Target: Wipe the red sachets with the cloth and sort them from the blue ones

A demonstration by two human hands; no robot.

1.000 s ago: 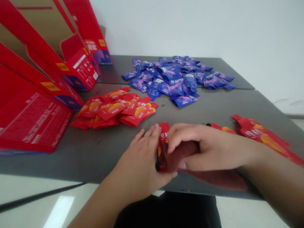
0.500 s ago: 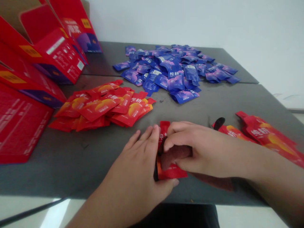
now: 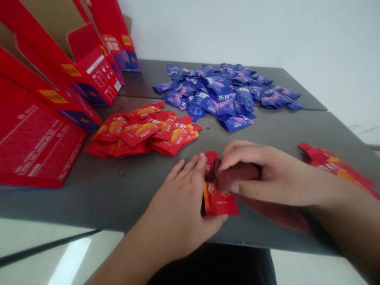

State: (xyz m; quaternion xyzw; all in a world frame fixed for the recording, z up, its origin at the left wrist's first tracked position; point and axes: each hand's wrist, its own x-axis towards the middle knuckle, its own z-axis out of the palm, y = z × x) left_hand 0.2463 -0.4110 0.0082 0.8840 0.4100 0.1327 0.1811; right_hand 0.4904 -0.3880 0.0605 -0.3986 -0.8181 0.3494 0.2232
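Note:
A red and orange pouch (image 3: 223,204) lies on the grey table in front of me, partly covered by my hands. My left hand (image 3: 181,202) rests flat along its left side, fingers stretched out and thumb by its lower edge. In my right hand (image 3: 258,170) is a bunched brown cloth (image 3: 227,178), pressed against the middle of the pouch. A loose brown end of the cloth trails on the table below my right wrist.
Red pouches (image 3: 142,130) lie heaped beyond my left hand, with a wide pile of blue pouches (image 3: 225,95) farther back. More red pouches (image 3: 338,166) lie at right, partly behind my forearm. Open red boxes (image 3: 38,138) stand at left. A white wall (image 3: 237,31) rises behind the table.
The view has shifted, so the boxes and piles appear farther right. My right hand and the cloth have moved slightly up and right on the pouch. My left hand keeps its place beside it.

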